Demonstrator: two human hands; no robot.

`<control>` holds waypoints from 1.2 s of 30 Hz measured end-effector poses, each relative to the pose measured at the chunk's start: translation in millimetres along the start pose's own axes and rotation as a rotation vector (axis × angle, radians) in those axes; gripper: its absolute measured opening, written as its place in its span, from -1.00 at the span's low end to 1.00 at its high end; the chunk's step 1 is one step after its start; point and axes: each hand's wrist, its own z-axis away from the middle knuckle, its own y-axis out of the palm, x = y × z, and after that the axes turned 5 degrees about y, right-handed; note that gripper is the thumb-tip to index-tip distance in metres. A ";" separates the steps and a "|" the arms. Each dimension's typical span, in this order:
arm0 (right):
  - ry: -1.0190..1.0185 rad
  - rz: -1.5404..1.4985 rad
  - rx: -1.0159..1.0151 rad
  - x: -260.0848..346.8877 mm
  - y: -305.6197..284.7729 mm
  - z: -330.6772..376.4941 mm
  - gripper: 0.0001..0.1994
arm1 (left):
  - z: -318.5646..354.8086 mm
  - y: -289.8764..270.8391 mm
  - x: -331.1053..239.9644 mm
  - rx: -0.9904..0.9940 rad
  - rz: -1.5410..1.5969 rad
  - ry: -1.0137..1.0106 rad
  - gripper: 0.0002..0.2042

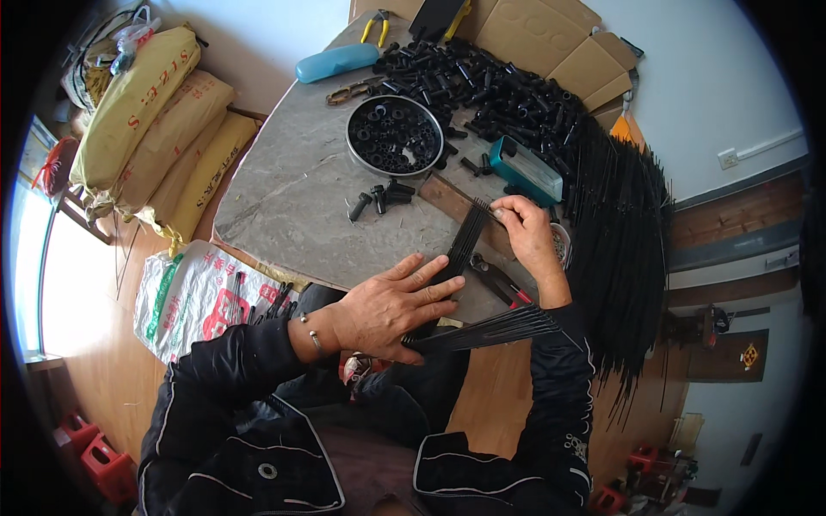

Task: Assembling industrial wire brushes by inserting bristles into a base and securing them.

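Note:
My left hand (391, 308) lies over a bundle of thin black rods (465, 245), gripping its near end; the rod ends fan out to the right below the hand. My right hand (527, 232) pinches the far tips of the same bundle at the edge of the grey stone table (292, 193). A large heap of long black rods (624, 249) lies just to the right of my right hand and hangs over the table edge. Red-handled pliers (503, 284) rest between my two hands.
A round metal tin of black rings (394, 135) and a pile of black plastic tubes (499, 86) sit further back. A teal box (525, 168), a blue case (337, 62), yellow pliers (375, 26) and cardboard (551, 39) lie nearby. Stacked yellow sacks (155, 120) stand to the left.

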 end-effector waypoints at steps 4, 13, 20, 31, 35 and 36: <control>-0.039 -0.019 0.003 -0.3 -0.1 -0.7 -0.89 | 0.9 -0.2 1.1 0.019 -0.003 -0.004 -0.18; -0.017 0.004 -0.007 -3.1 2.3 -0.3 -0.89 | 0.8 1.6 1.3 0.011 0.006 -0.003 -0.17; -0.065 0.015 -0.026 -1.7 4.3 -1.8 -0.89 | 0.4 0.7 0.9 0.001 0.012 0.000 -0.16; -0.074 -0.051 -0.085 -9.7 8.5 3.6 -0.88 | 1.7 2.1 2.1 -0.004 0.021 -0.004 -0.17; -0.048 0.013 -0.014 -3.5 1.9 4.3 -0.88 | 1.9 1.5 1.4 -0.013 0.019 -0.005 -0.17; -0.021 0.037 -0.030 -0.1 3.8 4.0 -0.88 | 2.3 1.6 1.4 -0.004 0.016 -0.008 -0.18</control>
